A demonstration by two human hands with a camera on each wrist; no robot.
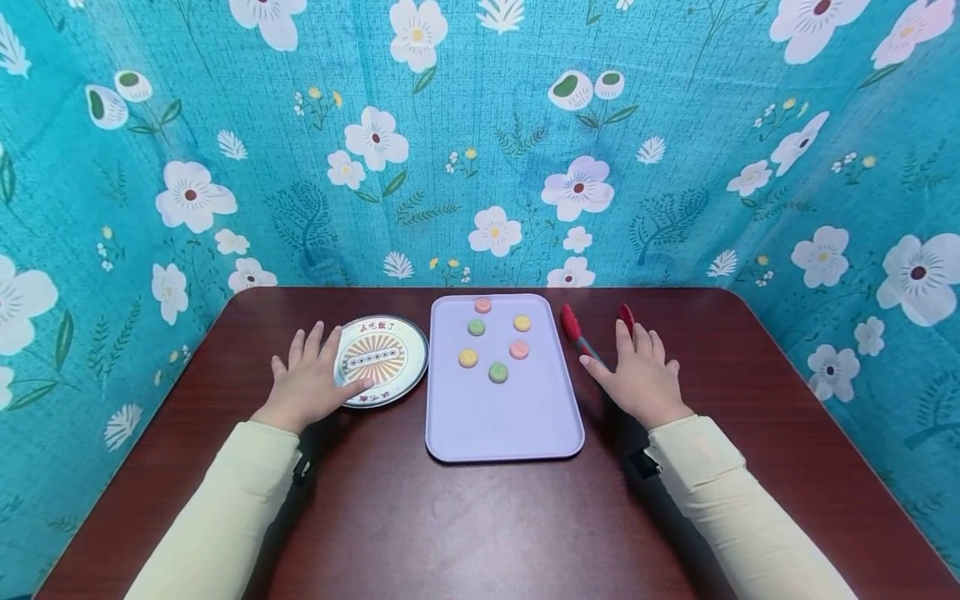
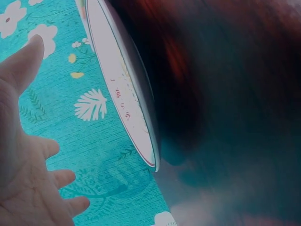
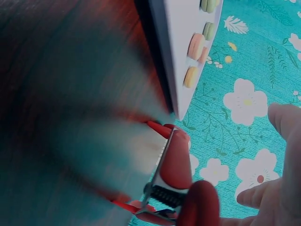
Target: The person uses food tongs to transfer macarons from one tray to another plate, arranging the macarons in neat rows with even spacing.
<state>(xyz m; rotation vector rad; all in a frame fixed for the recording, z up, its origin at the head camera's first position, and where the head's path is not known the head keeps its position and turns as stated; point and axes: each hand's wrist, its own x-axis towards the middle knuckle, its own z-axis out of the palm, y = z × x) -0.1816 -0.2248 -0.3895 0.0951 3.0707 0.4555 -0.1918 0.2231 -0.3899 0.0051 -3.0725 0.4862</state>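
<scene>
My left hand [image 1: 303,385] is held with fingers spread at the left side of a round white plate [image 1: 411,371], its thumb overlapping the plate's edge in the head view. In the left wrist view the plate [image 2: 110,80] shows beyond the thumb, and the palm holds nothing. My right hand [image 1: 643,382] spreads its fingers above a pair of red-tipped metal tongs [image 1: 572,323], hiding much of them. The right wrist view shows the tongs [image 3: 176,162] with their arms apart, close to the hand. Between the hands lies a lilac tray [image 1: 502,425] bearing several macarons [image 1: 498,372] in pink, yellow and green.
Everything rests on a dark reddish-brown table [image 1: 480,533]. A teal floral cloth [image 1: 465,167] hangs behind it and along both sides. The plate sits close to the tray's left edge, and the tongs lie just right of the tray.
</scene>
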